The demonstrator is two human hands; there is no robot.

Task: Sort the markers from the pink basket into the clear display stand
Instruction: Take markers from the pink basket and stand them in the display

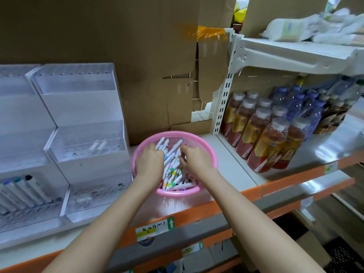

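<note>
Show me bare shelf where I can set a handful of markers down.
Bare shelf lies between the pink basket and the bottles. A thinner strip runs between the clear display stand and the orange shelf edge. Crowded: the bottle bay, and the basket, where the left hand and right hand dig among markers.

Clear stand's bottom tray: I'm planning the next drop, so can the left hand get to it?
Probably yes: the tray is open-topped, right beside the basket where the left hand grips markers, with nothing between.
</note>
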